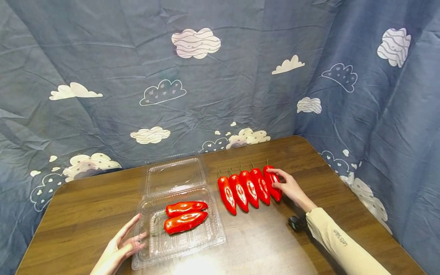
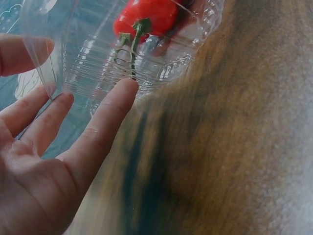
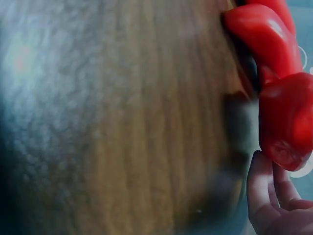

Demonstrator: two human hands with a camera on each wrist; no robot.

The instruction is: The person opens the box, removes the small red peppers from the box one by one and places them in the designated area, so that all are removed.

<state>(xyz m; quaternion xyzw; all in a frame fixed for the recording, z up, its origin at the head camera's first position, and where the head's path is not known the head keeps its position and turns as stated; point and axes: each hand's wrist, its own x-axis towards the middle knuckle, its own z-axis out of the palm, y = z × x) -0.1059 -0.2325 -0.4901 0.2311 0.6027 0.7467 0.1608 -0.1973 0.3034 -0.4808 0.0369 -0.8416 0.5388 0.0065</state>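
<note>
My right hand (image 1: 288,189) grips the rightmost long red pepper (image 1: 276,194), with fingers over its upper part and thumb on its near side. In the right wrist view, fingertips meet the end of this pepper (image 3: 286,122). It belongs to a side-by-side row of several red peppers (image 1: 252,189), green stems pointing away. Left of the row, a clear plastic clamshell box (image 1: 216,238) lies open with two red peppers (image 1: 185,222) in its base, stems toward the left. My left hand (image 1: 120,244) touches the box's left rim with spread, mostly straight fingers (image 2: 105,122).
The box's lid (image 1: 175,175) is folded back toward the rear of the wooden table (image 1: 86,206). A blue cloud-print curtain (image 1: 223,76) hangs behind and to the right. A black device (image 1: 296,223) sits by the right wrist. Light glares off the front of the table.
</note>
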